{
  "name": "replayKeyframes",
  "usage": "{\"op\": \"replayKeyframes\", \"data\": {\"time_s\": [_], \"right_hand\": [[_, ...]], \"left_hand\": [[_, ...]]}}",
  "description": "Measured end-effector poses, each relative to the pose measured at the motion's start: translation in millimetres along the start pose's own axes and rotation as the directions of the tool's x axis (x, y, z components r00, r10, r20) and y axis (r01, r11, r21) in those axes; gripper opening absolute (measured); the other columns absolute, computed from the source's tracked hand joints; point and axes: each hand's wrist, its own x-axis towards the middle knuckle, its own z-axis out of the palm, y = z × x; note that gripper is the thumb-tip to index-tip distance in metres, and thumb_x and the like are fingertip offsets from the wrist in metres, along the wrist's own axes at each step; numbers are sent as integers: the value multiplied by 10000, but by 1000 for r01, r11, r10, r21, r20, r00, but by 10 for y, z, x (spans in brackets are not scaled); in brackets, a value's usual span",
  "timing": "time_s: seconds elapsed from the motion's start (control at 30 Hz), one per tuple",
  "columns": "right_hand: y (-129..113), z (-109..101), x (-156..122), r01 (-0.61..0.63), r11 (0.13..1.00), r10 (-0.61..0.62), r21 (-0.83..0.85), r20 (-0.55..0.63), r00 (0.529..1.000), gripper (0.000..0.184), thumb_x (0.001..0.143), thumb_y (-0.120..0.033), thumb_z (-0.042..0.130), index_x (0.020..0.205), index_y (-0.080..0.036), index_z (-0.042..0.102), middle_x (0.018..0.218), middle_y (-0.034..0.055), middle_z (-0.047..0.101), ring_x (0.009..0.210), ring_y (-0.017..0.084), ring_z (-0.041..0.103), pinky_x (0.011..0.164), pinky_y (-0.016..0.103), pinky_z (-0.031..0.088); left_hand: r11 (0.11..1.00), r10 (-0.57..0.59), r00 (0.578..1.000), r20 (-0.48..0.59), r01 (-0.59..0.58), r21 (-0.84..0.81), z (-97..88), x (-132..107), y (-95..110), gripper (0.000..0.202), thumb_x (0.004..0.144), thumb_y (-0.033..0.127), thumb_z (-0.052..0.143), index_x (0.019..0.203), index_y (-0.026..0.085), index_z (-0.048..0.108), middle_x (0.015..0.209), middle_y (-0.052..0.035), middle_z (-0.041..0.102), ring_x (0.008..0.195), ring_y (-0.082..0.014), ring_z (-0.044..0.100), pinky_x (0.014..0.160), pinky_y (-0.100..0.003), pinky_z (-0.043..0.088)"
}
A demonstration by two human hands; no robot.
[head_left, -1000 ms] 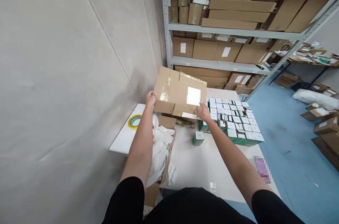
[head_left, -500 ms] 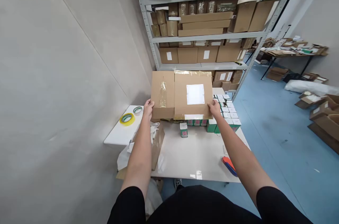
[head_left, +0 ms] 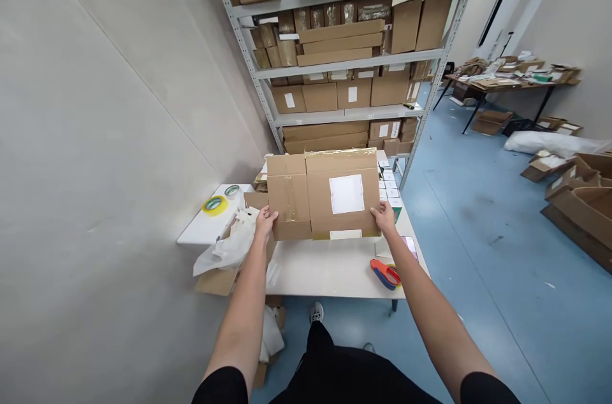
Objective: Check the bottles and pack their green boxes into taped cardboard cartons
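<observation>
A flattened cardboard box (head_left: pixel 318 197) with clear tape and a white label is held up above the white table (head_left: pixel 325 273). My left hand (head_left: pixel 266 222) pinches its left edge near the lower corner. On the opposite edge, my right hand (head_left: pixel 384 218) is closed on the cardboard. Behind the sheet's right side, white-topped green small boxes (head_left: pixel 393 192) show in part. Orange and blue scissors (head_left: pixel 385 274) lie on the table below my right hand.
A metal shelf rack (head_left: pixel 344 116) full of cartons stands behind the table. Tape rolls (head_left: pixel 215 205) rest on a white surface at left, beside an open carton with white plastic wrapping (head_left: pixel 232 245). Boxes (head_left: pixel 581 187) lie on the floor at right.
The view has shifted, showing more floor at right. Both hands hold the cardboard lower and nearer over the table; it now hides the small box that stood in front.
</observation>
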Motion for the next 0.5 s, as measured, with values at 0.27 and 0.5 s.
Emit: {"op": "replayKeyframes", "data": {"time_s": [0.27, 0.5], "right_hand": [[237, -35, -417, -51, 991, 59, -127, 59, 997, 491, 685, -434, 743, 1112, -238, 601, 1087, 98, 726, 984, 298, 689, 923, 477, 564], [205, 61, -534, -115, 947, 119, -299, -4, 993, 576, 695, -393, 683, 1244, -247, 589, 1073, 83, 724, 964, 310, 697, 883, 474, 563]], "left_hand": [[998, -68, 997, -34, 69, 10, -191, -345, -327, 489, 730, 152, 841, 1154, 196, 601, 1175, -124, 764, 1122, -256, 735, 1070, -465, 542], [983, -97, 994, -54, 104, 152, -273, -323, -621, 540, 704, 195, 886, 1179, 169, 631, 1141, -161, 760, 1074, -282, 744, 1021, -462, 559]]}}
